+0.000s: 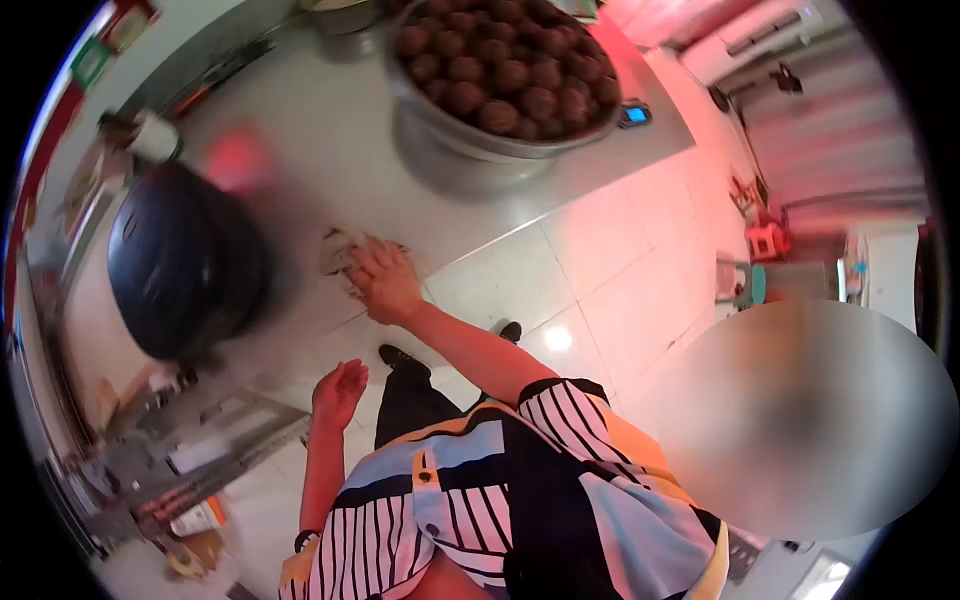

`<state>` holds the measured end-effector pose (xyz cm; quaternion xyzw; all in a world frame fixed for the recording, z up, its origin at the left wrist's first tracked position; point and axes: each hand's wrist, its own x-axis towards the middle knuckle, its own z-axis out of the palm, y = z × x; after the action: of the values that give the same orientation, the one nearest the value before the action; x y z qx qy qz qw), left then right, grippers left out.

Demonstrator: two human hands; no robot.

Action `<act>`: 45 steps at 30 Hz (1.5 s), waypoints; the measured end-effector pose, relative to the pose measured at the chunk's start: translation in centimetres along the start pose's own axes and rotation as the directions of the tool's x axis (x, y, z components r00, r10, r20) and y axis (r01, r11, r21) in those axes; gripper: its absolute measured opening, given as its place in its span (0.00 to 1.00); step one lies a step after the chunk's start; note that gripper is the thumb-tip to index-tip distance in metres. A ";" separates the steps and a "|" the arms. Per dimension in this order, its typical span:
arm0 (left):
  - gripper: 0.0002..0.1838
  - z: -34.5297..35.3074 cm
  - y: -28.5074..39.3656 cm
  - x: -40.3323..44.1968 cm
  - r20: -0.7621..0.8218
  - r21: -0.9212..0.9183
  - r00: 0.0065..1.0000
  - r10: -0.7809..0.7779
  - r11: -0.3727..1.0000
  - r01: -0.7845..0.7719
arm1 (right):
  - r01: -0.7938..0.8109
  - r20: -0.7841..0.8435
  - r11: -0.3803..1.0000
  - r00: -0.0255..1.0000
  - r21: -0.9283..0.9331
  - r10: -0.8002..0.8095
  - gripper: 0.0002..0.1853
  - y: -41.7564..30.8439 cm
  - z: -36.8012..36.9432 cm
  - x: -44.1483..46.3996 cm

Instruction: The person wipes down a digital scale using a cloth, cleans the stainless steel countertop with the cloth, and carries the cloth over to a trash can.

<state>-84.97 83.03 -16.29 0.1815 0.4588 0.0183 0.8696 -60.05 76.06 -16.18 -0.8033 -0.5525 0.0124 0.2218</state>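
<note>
My right hand (387,285) presses down on a crumpled, patterned cloth (337,246) near the edge of the pale tabletop (330,160). Its fingers lie over the cloth and partly hide it. My left hand (340,394) hangs in front of my body, off the table, with loosely bent fingers and nothing in it. Left of the cloth stands a glossy black rounded appliance (180,265), apart from both hands. Farther up the table is a large metal bowl (490,140) heaped with dark brown balls (500,75).
A small device with a lit blue screen (635,115) is beside the bowl. Another bowl (340,15) stands at the back edge. A metal frame (210,435) is at lower left. Tiled floor (600,235) lies to the right, with a red stool (767,238) farther off.
</note>
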 end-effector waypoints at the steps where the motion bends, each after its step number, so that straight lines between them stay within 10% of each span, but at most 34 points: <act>1: 0.18 1.8 -0.1 0.3 -0.057 0.051 0.998 -0.009 0.999 0.012 | -0.059 -0.022 0.998 0.998 -0.015 0.059 0.21 2.1 -1.0 -0.7; 9: 0.17 16.2 -7.9 5.2 0.090 0.054 0.996 -0.019 0.998 0.014 | -0.404 -0.307 0.910 0.881 -0.091 0.360 0.22 26.1 -13.2 -11.5; 26: 0.18 52.4 -22.3 18.9 0.290 0.346 0.915 -0.282 0.922 0.174 | -0.655 -0.264 0.744 0.746 -0.129 0.611 0.23 61.9 -30.0 -23.9; 29: 0.18 62.5 -24.9 24.5 0.376 0.394 0.851 -0.367 0.894 0.212 | -0.787 -0.045 0.522 0.565 -0.329 0.824 0.25 68.9 -38.0 -29.1; 32: 0.18 72.9 -28.0 29.3 0.455 0.408 0.763 -0.459 0.869 0.279 | -0.710 0.152 0.064 0.236 0.702 0.960 0.14 78.1 -38.7 -42.8; 33: 0.17 76.9 -29.4 31.1 0.473 0.425 0.727 -0.498 0.852 0.307 | -0.967 -0.082 0.149 0.135 0.206 0.987 0.16 78.2 -40.1 -46.2; 35: 0.18 84.2 -32.5 34.3 0.493 0.476 0.700 -0.517 0.833 0.281 | -0.961 0.022 -0.080 -0.077 0.263 0.997 0.21 77.3 -40.6 -56.3; 37: 0.18 91.1 -36.3 37.3 0.491 0.520 0.684 -0.540 0.811 0.268 | -0.742 0.087 -0.292 -0.303 0.603 0.949 0.18 72.4 -40.3 -64.5; 39: 0.18 98.8 -40.6 40.7 0.487 0.554 0.672 -0.557 0.792 0.255 | 0.185 0.507 -0.481 -0.469 0.857 0.723 0.17 66.8 -40.3 -68.9; 42: 0.22 108.9 -48.5 45.1 0.590 0.495 0.627 -0.510 0.841 0.219 | 0.494 0.570 -0.291 -0.644 0.819 0.511 0.22 61.3 -38.8 -74.7; 45: 0.31 119.8 -55.7 47.2 0.625 0.474 0.562 -0.542 0.835 0.278 | 0.645 0.663 -0.229 -0.582 0.729 0.471 0.22 60.3 -34.3 -83.0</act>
<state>31.17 4.55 -10.70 0.1988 0.0930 -0.3375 0.9154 -30.03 -27.44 -26.29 0.2064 -0.6946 0.1048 -0.6812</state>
